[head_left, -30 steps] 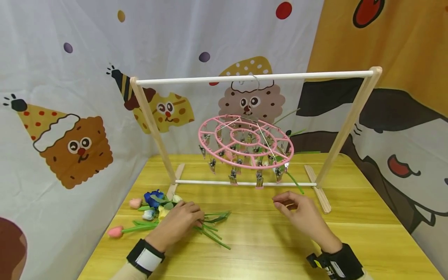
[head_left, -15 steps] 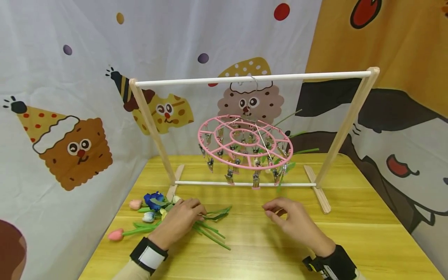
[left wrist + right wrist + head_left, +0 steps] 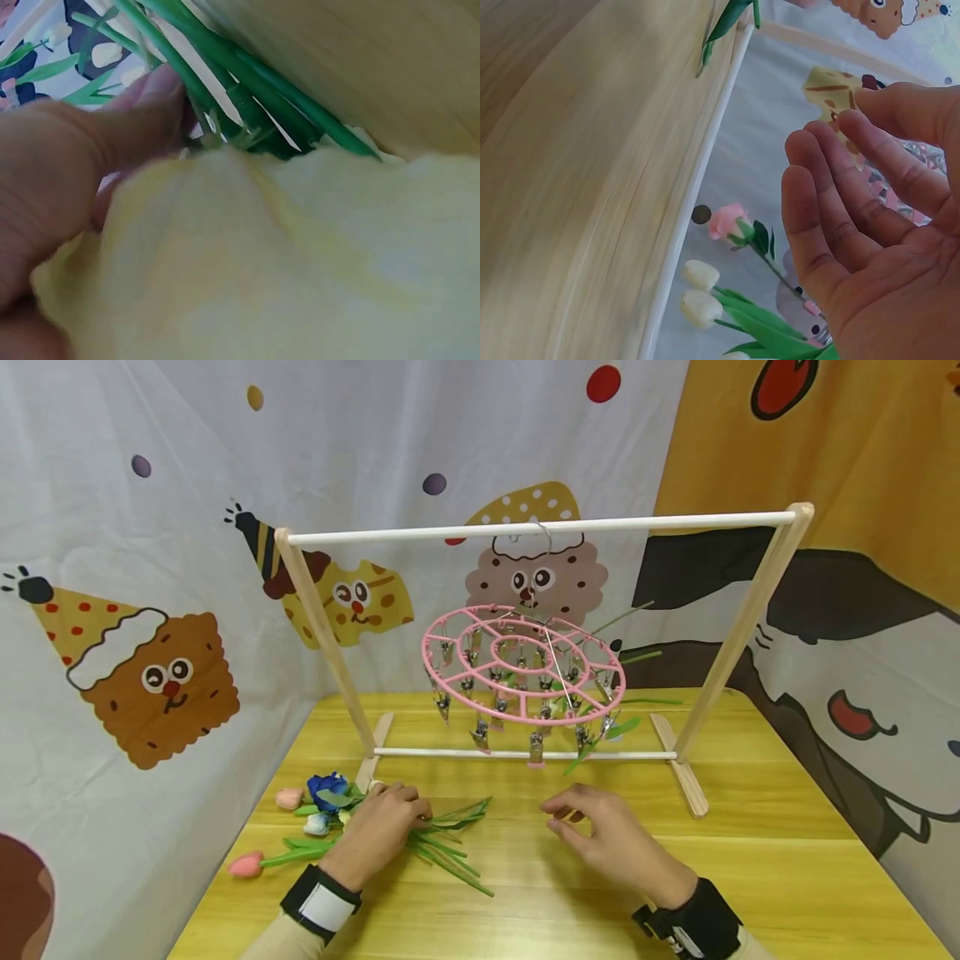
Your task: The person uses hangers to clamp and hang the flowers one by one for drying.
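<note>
Artificial flowers lie in a bunch at the left of the table, with green stems point(image 3: 450, 856) fanned to the right. My left hand point(image 3: 385, 821) is over the bunch, its fingers curled down at the stems. In the left wrist view, the thumb and fingers point(image 3: 142, 112) pinch at a stem, and a pale yellow flower point(image 3: 247, 255) hides much of the grip. A blue flower point(image 3: 327, 793) and a pink tulip point(image 3: 247, 864) lie beside this hand. My right hand point(image 3: 611, 835) hovers right of the stem ends, fingers loosely bent and holding nothing.
A pink round clip hanger point(image 3: 522, 718) hangs by its hook from the white top bar point(image 3: 450, 532) of a wooden rack. Metal clips dangle from it. Clipped flowers, including a pink rose point(image 3: 731, 223) and white tulips point(image 3: 701, 307), hang head down behind.
My right hand has moved left towards the stems. My left hand has shifted slightly left over the bunch. The pink hanger has turned a little, its flowers swinging with it.
</note>
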The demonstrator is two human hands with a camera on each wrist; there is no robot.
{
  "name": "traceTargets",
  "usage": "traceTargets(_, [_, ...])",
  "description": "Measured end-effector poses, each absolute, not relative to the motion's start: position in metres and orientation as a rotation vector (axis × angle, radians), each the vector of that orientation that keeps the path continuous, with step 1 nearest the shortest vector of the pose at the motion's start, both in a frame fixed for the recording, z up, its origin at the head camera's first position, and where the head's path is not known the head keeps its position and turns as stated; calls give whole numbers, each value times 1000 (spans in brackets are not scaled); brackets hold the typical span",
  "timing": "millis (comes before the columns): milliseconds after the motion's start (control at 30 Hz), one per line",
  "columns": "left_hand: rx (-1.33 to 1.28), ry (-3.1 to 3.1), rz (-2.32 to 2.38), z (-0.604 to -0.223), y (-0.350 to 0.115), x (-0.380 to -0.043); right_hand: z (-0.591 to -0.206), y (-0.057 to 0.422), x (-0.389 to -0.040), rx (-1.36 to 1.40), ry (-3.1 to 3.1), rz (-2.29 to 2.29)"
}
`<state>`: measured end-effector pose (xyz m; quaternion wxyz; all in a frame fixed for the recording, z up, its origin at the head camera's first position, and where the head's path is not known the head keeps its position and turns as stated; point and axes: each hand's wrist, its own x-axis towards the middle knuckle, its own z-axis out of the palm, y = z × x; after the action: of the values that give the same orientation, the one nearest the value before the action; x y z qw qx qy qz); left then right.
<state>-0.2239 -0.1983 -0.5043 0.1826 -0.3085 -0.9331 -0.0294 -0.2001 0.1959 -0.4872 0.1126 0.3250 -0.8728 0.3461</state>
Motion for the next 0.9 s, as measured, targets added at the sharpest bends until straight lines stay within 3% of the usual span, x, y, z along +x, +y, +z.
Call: traceTargets(900, [-991,-2197,-392,-462,-188,-218,-468,147,-192,1022,-2111,1045])
